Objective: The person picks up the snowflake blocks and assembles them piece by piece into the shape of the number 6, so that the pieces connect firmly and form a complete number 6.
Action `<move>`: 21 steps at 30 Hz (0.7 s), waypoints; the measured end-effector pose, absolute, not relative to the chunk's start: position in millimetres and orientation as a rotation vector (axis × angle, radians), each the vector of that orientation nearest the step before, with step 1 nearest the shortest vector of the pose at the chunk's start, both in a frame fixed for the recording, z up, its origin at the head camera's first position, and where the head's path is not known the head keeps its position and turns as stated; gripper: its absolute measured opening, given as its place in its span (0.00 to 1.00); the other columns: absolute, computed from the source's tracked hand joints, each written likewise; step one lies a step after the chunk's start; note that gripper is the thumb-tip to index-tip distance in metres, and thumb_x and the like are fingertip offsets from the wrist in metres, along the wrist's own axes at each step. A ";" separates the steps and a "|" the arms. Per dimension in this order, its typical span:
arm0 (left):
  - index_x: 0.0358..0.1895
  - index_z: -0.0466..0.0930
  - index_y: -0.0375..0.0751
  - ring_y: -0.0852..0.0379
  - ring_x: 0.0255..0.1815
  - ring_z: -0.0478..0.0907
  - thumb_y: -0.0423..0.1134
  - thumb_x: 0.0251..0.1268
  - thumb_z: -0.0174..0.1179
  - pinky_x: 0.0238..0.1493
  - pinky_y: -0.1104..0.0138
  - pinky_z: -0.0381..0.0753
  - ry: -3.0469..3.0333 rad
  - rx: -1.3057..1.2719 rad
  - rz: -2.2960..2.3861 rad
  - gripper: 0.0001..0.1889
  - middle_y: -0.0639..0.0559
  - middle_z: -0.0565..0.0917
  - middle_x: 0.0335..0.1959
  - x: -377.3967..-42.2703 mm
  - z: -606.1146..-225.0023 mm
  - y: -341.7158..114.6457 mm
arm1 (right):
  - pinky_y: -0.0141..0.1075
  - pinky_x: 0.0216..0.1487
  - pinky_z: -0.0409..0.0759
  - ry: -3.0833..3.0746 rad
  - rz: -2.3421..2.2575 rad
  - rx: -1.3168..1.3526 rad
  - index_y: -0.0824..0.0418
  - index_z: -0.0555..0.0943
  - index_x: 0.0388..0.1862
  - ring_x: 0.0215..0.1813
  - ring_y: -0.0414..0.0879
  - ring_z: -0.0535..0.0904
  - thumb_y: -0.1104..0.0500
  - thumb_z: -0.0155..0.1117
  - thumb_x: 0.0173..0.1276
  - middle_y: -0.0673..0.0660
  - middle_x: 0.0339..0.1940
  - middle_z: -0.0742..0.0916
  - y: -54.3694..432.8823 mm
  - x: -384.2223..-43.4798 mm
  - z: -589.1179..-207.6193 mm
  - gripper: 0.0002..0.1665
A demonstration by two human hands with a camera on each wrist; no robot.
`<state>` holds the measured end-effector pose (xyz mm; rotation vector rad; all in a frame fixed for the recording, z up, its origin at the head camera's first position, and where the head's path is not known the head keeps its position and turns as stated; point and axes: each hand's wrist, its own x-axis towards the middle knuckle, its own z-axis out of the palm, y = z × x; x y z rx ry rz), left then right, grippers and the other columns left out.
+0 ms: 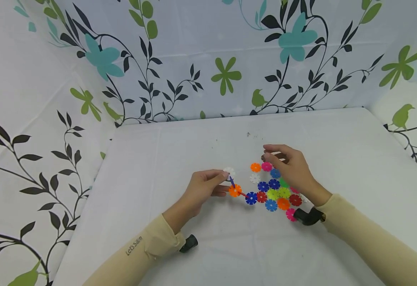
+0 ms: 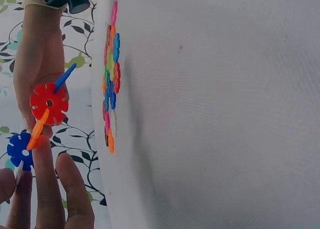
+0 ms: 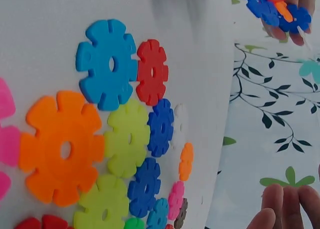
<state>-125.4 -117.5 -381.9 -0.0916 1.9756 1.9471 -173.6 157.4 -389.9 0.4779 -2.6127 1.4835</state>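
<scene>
My left hand (image 1: 203, 188) pinches a white notched flower disc (image 1: 230, 172) between thumb and fingers, raised over the table. From it runs a chain of slotted-together discs: a blue disc (image 2: 19, 150), an orange disc (image 1: 235, 190), a red disc (image 2: 49, 105) and another blue disc (image 1: 251, 198) at the free end. My right hand (image 1: 293, 163) hovers above the far side of a flat group of loose discs, its fingers loosely bent and apart. Nearest its fingertips in the head view lies a brown disc (image 3: 181, 213); the right wrist view shows a gap between them.
Loose discs lie close together on the white-covered table (image 1: 151, 167): orange (image 3: 62, 149), light blue (image 3: 107, 64), yellow-green (image 3: 127, 139), pink (image 1: 267, 167), red (image 1: 295, 200) and others. A patterned cloth (image 1: 180, 59) hangs behind and at both sides. Black wrist mounts (image 1: 188, 243) stick out from both sleeves.
</scene>
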 end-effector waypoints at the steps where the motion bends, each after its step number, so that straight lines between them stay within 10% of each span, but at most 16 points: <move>1: 0.57 0.84 0.35 0.50 0.43 0.88 0.43 0.74 0.62 0.47 0.60 0.86 1.969 -0.086 1.953 0.17 0.43 0.87 0.49 -125.3 -382.3 -117.9 | 0.23 0.47 0.78 -2.609 1.485 0.474 0.59 0.79 0.66 0.54 0.54 0.83 0.51 0.60 0.78 0.59 0.55 0.86 158.7 -174.5 -390.2 0.23; 21: 0.58 0.81 0.34 0.48 0.47 0.86 0.41 0.77 0.58 0.48 0.59 0.85 1.934 -0.102 1.979 0.16 0.44 0.87 0.49 -125.6 -385.3 -119.3 | 0.32 0.51 0.73 -2.577 1.380 0.324 0.63 0.78 0.66 0.58 0.54 0.78 0.50 0.59 0.79 0.60 0.55 0.86 179.0 -185.9 -396.8 0.25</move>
